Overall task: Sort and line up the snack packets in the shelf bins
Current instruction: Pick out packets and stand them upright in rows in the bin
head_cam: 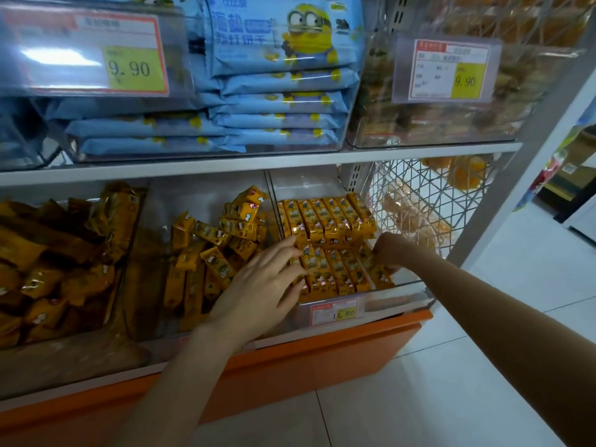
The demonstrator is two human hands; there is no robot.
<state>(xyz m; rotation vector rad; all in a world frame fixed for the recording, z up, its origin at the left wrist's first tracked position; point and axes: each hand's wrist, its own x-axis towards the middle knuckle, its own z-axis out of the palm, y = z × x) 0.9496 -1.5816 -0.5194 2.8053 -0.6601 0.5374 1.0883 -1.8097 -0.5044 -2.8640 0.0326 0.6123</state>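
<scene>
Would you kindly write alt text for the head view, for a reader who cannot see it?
Two bare hands touch yellow snack packets lined up in a clear shelf bin: the left hand lies flat on the front row, the right hand curls at its right end. The neighbouring bin holds similar packets jumbled.

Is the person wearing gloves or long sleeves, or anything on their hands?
No gloves. The left hand and the right hand are bare, with no rings showing. The left forearm and the right forearm are bare too: no sleeve, watch or bracelet is in view.
</scene>
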